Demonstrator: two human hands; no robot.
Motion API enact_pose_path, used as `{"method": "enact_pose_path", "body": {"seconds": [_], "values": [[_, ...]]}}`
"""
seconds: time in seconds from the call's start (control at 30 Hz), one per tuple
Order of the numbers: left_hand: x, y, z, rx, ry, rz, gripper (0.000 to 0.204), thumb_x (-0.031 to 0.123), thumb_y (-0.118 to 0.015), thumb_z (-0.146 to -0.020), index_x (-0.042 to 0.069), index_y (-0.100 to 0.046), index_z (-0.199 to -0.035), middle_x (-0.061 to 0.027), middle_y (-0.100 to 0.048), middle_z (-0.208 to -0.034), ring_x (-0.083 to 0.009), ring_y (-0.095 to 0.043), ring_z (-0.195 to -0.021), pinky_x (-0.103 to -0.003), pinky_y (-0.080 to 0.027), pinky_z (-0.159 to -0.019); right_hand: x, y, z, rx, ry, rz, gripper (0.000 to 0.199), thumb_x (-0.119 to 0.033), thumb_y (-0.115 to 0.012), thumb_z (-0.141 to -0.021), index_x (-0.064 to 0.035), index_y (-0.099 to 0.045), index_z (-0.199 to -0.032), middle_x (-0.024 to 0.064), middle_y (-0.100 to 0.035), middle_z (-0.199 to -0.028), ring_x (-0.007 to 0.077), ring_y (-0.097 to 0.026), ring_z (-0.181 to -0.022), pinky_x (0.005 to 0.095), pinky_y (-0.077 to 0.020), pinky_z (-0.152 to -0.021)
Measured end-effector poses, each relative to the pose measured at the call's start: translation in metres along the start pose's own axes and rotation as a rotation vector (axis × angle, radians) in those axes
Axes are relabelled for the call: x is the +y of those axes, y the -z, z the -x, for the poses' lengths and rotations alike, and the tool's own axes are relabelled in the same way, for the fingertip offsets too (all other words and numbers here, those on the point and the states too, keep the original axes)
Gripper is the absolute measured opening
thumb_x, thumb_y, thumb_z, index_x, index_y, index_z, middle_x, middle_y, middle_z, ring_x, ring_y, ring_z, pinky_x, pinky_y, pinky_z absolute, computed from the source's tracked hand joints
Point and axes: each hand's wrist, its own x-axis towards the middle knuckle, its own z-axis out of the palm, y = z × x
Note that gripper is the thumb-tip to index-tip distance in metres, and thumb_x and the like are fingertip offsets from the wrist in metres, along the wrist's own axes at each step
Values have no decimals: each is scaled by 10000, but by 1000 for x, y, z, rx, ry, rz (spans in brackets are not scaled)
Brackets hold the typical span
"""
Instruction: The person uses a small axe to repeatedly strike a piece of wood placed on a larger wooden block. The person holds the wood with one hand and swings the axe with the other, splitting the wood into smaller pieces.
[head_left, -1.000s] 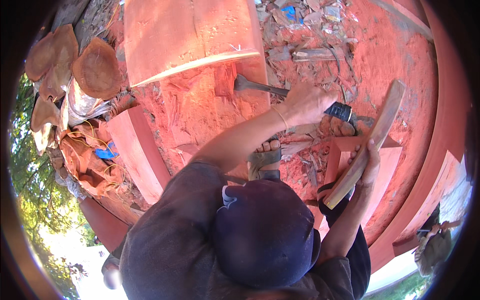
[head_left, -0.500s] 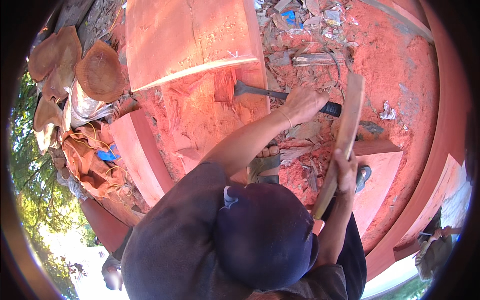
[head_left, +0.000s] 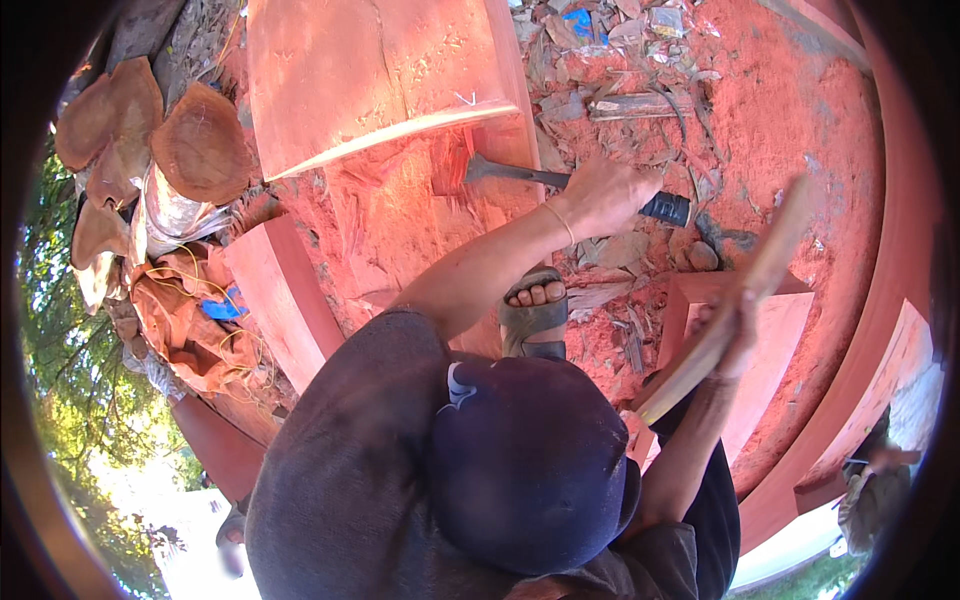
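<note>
My left hand (head_left: 603, 200) is wrapped round a chisel (head_left: 522, 174) with a dark metal shaft and a black handle end. The chisel's wide tip meets the cut face at the end of a large reddish timber block (head_left: 380, 80), beside a recess with torn fibres. In my right hand (head_left: 738, 338) is a flat, heavy wooden stick (head_left: 782, 240), gripped near its middle and slanting up to the right. The stick is apart from the chisel's handle end and slightly blurred.
Red sawdust (head_left: 790, 130) and wood chips (head_left: 625, 250) cover the ground. A squared timber (head_left: 285, 290) stands on the left, and another block (head_left: 770, 350) lies by my right arm. Cut logs (head_left: 200, 145) and an orange tarp (head_left: 180, 310) are at the far left. My sandalled foot (head_left: 535, 310) is near the work.
My right hand has swung the wooden stick to the right, away from the chisel's handle. The chisel stays at nearly the same spot in my left hand.
</note>
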Motion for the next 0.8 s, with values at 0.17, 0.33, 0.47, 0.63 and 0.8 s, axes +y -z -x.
{"method": "enact_pose_path", "body": {"seconds": [0.17,0.33,0.47,0.63,0.8], "values": [[21,-3,8,-95,-50,46,176,54,-679,-763,72,-615,-925,-113,-665,-645,-267,-672,-550,-457,-523,-498,-31,39,-8,84,130,-90,399,-426,-571,-1001,-66,-539,-1170,69,-582,-890,181,-594,-732,322,-534,-609],[8,-17,-26,12,18,8,235,78,-696,-721,90,-617,-943,-126,-678,-709,-351,-703,-685,-491,-554,-599,-30,25,-10,79,150,-113,437,-439,-604,-980,-52,-534,-1172,67,-583,-886,176,-607,-720,316,-546,-595],[-6,-14,-45,52,99,-21,261,126,-737,-723,85,-619,-952,-132,-698,-772,-348,-712,-735,-494,-556,-639,-15,-8,-18,47,148,-97,494,-473,-656,-940,-48,-543,-1166,81,-608,-885,167,-622,-695,297,-553,-571],[-11,-6,-57,6,203,-16,331,168,-785,-726,75,-619,-997,-149,-711,-826,-345,-719,-793,-482,-553,-643,6,-21,-24,-238,-17,389,517,-467,-681,-918,-29,-540,-1155,72,-623,-779,164,-616,-587,304,-542,-509],[-16,-10,-57,38,162,-64,236,119,-751,-744,77,-655,-956,-154,-713,-770,-322,-730,-761,-455,-566,-646,0,-20,-26,-96,-116,-16,489,-434,-668,-928,-40,-527,-1181,62,-612,-798,165,-605,-573,316,-542,-511]]}}
